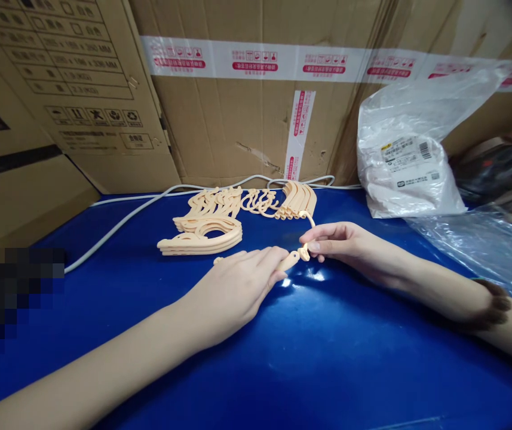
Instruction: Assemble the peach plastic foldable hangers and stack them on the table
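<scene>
My left hand (242, 280) is closed around a cream plastic hanger arm (290, 261). Its rounded end with a small hole sticks out past my fingers, and most of the piece is hidden under the hand. Between thumb and fingertips, my right hand (340, 245) pinches a cream hanger hook (308, 220), its curved tip pointing up and away. The hook's thick base (303, 254) is right beside the arm's holed end; whether they touch I cannot tell. Just beyond my hands lie a stack of hanger arms (202, 243) and a row of curved arm pieces (298, 200).
More cream hanger pieces (215, 203) and loose hooks (258, 202) lie at the back of the blue table (327, 358). A white cable (121, 224) runs behind them. Cardboard boxes (238, 119) wall off the back. A white plastic bag (410, 167) stands right, near clear film (484, 245).
</scene>
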The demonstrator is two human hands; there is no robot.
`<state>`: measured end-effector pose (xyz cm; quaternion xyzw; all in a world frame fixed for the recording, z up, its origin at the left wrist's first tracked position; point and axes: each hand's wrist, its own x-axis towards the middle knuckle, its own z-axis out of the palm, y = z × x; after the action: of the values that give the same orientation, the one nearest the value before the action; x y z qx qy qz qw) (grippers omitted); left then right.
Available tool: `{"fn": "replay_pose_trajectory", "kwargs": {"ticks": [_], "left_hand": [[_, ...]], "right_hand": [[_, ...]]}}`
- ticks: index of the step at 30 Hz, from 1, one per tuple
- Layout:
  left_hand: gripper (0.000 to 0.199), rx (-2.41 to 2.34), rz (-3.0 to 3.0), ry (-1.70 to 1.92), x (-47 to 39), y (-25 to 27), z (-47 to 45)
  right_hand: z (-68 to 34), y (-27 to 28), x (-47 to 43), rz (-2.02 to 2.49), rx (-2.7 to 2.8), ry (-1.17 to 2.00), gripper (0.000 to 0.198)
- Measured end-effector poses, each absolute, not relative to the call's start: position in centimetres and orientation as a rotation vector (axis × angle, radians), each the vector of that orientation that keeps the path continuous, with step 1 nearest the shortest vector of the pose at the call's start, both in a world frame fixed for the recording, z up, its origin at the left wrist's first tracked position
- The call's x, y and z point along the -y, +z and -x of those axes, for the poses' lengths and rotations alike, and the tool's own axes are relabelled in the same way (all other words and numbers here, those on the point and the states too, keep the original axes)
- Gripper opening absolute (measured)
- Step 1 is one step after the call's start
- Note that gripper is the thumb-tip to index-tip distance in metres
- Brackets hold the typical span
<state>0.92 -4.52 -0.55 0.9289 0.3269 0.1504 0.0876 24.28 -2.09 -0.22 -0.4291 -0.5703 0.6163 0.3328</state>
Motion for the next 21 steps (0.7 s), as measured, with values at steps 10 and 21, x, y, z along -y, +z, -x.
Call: {"fn": "replay_pose_trajectory", "kwargs": {"ticks": [10,21], "left_hand": [[0.019,-0.910,-2.809,0.441,4.38,-1.10,-0.66],[0.013,-0.835,-3.073,0.559,4.33,-1.08,-0.83]], "right_hand": [[-24.22,-0.28,2.18,1.129,1.544,1.610,0.017],[-24.33,-0.38,2.34,1.161,1.546,1.598,0.018]]}}
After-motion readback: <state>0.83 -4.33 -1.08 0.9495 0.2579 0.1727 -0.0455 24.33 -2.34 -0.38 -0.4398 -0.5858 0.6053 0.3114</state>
